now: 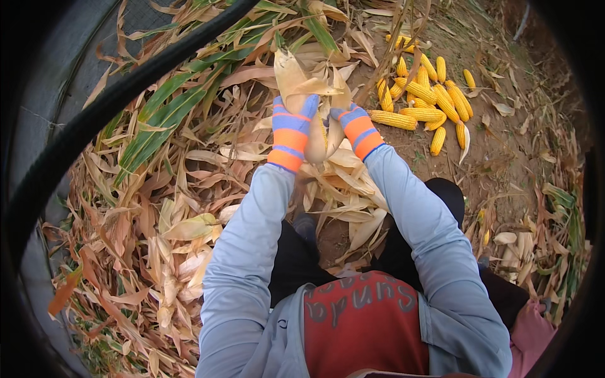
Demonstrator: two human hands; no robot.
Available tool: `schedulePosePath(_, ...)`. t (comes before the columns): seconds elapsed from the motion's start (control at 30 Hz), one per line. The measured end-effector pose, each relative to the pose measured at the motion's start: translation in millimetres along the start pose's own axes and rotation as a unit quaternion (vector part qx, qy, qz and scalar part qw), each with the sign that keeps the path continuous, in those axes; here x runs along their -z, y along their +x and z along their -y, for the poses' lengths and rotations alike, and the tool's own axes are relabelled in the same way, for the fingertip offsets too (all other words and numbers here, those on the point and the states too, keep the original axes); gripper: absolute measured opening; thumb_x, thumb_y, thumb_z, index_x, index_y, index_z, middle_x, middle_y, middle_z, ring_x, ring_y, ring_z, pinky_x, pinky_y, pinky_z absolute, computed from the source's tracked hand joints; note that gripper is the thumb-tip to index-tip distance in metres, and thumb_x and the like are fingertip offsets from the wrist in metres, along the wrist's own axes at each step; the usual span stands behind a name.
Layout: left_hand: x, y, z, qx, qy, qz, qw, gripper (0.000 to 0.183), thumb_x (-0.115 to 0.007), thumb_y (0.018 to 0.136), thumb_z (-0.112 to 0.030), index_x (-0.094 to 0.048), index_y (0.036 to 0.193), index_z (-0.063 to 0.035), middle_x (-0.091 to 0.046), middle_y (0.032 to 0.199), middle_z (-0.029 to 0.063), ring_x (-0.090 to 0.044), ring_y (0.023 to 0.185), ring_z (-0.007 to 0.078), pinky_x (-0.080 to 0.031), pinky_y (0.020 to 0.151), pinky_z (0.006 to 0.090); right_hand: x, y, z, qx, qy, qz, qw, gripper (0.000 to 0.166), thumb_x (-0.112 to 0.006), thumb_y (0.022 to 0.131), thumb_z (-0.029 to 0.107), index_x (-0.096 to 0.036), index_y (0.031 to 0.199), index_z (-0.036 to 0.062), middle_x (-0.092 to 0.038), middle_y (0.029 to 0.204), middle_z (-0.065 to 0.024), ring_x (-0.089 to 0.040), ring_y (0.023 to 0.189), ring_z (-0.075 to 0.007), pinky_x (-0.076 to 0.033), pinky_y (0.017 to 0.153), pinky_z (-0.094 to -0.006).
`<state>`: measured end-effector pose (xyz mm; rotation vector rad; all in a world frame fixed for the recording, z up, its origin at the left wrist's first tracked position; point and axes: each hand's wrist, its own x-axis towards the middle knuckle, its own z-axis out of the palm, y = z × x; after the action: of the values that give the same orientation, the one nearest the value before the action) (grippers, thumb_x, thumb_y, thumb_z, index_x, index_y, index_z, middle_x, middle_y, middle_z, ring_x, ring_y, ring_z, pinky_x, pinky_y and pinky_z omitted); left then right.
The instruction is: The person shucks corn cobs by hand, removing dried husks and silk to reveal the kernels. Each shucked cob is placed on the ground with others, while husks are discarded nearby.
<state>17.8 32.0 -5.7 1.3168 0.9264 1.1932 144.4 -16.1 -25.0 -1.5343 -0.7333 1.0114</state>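
Both my hands wear knitted gloves striped in orange and purple-blue. My left hand (291, 131) grips an ear of corn in its dry, pale husk (289, 75) from the left side. On the other side, my right hand (357, 126) holds a strip of the husk (336, 134) pulled away from the ear. Between the two hands a narrow line of yellow kernels (324, 131) shows; the husk hides the rest of the cob. Just right of my right hand lies a pile of bare yellow corn cobs (423, 94) on the soil.
Peeled husks (357, 189) lie between my legs. Dry stalks and leaves (156, 236) cover the ground at left, with green corn leaves (160, 123) among them. A dark curved strap or cable (118, 80) crosses the upper left. Part of another person in pink clothing (531, 335) shows at lower right.
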Motion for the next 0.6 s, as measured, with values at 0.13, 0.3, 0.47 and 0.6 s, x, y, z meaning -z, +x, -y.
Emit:
schedulePosePath(0.13,25,13,11,0.141,-0.176,-0.048,0.973,0.057,-0.073,0.063,-0.024,-0.044,0.105,0.0017,-0.055,0.093,0.011,-0.054,0.076,0.0177,-0.046,0.066,0.0279,-12,-27,24,-0.067,0.405,0.106,0.906,0.021,-0.051,0.083,0.012,-0.044,0.101,0.005,-0.055,0.072,-0.0079,-0.056,0.071,-0.0238,-0.047,0.059,-0.039)
schedulePosePath(0.3,50,28,29,0.218,-0.21,-0.057,0.951,0.054,-0.065,0.069,-0.036,-0.045,0.104,-0.0012,-0.055,0.091,0.0118,-0.054,0.074,0.0222,-0.046,0.067,0.033,-18,-51,35,-0.095,0.384,0.21,0.894,0.02,-0.041,0.088,0.026,-0.047,0.094,0.0074,-0.028,0.051,0.0055,-0.027,0.044,-0.0088,-0.034,0.05,-0.0263)
schedulePosePath(0.47,78,33,19,0.247,-0.316,-0.096,0.911,0.052,-0.061,0.07,-0.039,-0.046,0.103,-0.0016,-0.055,0.089,0.0127,-0.055,0.073,0.0241,-0.047,0.066,0.0353,-30,-78,41,-0.093,0.374,0.241,0.891,0.024,-0.046,0.086,0.031,-0.048,0.086,0.0067,-0.029,0.049,0.0059,-0.026,0.039,-0.008,-0.024,0.04,-0.0243)
schedulePosePath(0.6,78,31,12,0.255,-0.355,-0.11,0.893,0.051,-0.059,0.072,-0.041,-0.046,0.102,-0.0019,-0.056,0.088,0.0135,-0.055,0.072,0.0257,-0.047,0.065,0.0371,-24,-71,42,-0.139,0.375,0.282,0.872,0.023,-0.045,0.086,0.03,-0.047,0.085,0.0066,-0.028,0.049,0.0058,-0.024,0.038,-0.0073,-0.019,0.037,-0.0236)
